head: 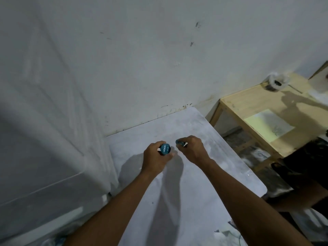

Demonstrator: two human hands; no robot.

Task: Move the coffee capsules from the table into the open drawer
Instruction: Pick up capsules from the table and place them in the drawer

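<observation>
head view | left hand [156, 157] palm-down over the white worktop [204, 174], fingers curled around a blue capsule [165, 149] (label up) | right hand [192, 148] just beside, fingers closed on a second blue capsule [178, 142], mostly hidden | both forearms outstretched

blue capsule [165, 149] | white lettering | too blurred to read

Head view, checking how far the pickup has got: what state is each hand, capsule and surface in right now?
Left hand: closed around a capsule, above the table.
Left capsule: held, blue lid facing the camera.
Right hand: closed around a second capsule.
Right capsule: held, mostly hidden by fingers.
Table: white, no loose capsules showing.
Drawer: not in view.
</observation>
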